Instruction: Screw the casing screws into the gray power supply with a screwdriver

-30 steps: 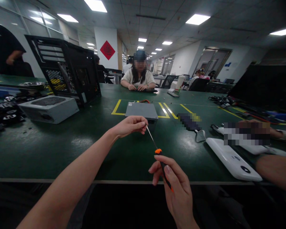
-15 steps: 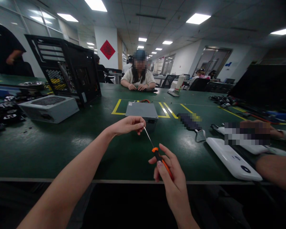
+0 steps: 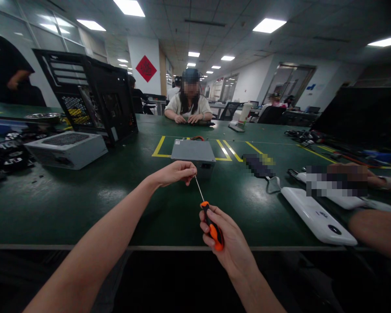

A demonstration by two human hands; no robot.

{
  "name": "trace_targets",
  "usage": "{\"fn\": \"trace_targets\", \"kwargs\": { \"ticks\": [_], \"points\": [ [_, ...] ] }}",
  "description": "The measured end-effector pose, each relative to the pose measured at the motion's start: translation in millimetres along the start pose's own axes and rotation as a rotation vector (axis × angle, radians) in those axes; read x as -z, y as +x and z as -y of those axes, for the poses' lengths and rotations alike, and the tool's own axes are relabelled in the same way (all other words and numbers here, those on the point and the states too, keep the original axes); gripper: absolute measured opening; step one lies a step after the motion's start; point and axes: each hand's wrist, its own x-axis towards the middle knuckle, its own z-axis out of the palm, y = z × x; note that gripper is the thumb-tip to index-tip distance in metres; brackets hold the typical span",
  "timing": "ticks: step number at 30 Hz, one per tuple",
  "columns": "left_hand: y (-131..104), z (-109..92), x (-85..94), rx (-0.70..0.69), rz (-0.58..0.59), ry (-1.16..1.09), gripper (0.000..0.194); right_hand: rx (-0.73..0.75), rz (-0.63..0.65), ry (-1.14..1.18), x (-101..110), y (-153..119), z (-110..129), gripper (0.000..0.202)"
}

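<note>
A dark character shows on the red diamond sign (image 3: 146, 68); print on the white label (image 3: 177, 142) of the grey power supply (image 3: 193, 151) is too small to read. From the screwdriver (image 3: 217, 238), a black case (image 3: 101, 82) stands at ten o'clock, a white device (image 3: 317, 216) lies at three, the supply at twelve on the tabletop (image 3: 159, 213) — just beyond the left hand (image 3: 176, 173), fingers pinched at the shaft's tip. The right hand (image 3: 230, 239) wraps the handle.

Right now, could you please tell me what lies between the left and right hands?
In the head view, the thin shaft of the screwdriver spans from the right hand to the left hand.
</note>
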Motion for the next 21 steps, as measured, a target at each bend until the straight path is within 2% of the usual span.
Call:
{"fn": "trace_targets", "kwargs": {
  "ticks": [9,14,21],
  "points": [
    [-0.6,-8.1,-11.6,0.002,-0.087,-0.143,0.026,-0.014,0.021,0.110,-3.3,0.3,-2.7,0.025],
    [1.4,-5.3,-14.1,0.013,-0.085,-0.191,0.027,0.015,-0.048,0.147,-6.8,1.5,-5.6,0.022],
    [3.4,-3.3,-19.0,-0.007,-0.115,-0.222,0.031,-0.028,-0.071,0.132,-10.5,-0.4,-5.1,0.027]
  ]
}}
